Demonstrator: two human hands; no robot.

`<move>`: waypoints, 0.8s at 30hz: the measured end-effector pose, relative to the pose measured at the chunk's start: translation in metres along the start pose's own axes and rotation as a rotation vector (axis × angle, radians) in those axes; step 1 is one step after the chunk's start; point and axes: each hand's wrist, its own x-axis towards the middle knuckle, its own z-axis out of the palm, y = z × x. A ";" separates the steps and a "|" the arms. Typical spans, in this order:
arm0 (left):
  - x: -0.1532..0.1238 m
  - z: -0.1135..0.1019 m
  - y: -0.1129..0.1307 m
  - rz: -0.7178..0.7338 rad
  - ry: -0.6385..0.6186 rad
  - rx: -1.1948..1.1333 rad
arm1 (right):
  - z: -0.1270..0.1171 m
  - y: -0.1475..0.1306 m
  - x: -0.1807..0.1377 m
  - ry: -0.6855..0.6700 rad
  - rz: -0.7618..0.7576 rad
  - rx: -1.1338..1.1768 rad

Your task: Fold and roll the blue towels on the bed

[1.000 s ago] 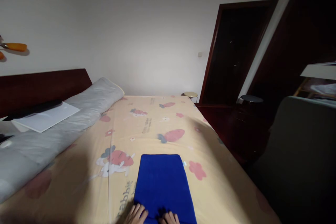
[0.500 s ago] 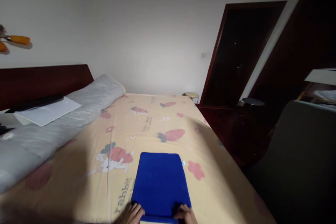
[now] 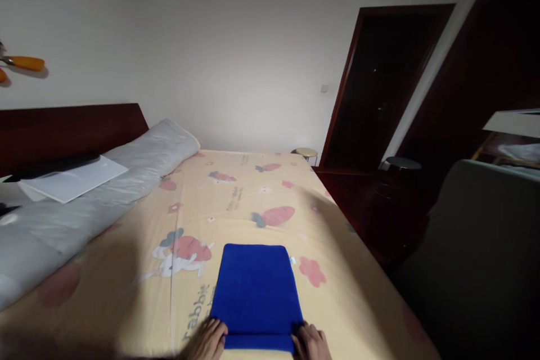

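Note:
A folded blue towel lies flat on the bed, with a small pale label at its right edge. Along its near side runs a narrow turned-over strip. My left hand is closed on the near left corner of that strip, fingers bent over the edge. At the opposite near corner my right hand grips the strip's right end, its thumb hidden in part. Both wrists run out of the bottom of the view.
The bed's yellow sheet has carrot and rabbit prints. A grey rolled quilt with a white flat object on it lies at left. At right stand a dark chair back, a round stool and a door.
My right hand has moved right to the towel's near right corner. The near edge now shows a wider, flatter turned-over strip. My left hand has shifted slightly.

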 end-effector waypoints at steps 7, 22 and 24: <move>0.012 0.007 -0.003 -0.159 -0.170 0.133 | -0.010 0.005 0.001 0.226 -0.001 -0.144; 0.026 0.070 0.051 -0.021 0.087 0.220 | 0.040 -0.091 0.017 0.197 -0.078 -0.045; 0.017 0.067 0.032 -0.067 0.140 0.264 | 0.034 -0.069 0.013 0.207 -0.080 -0.070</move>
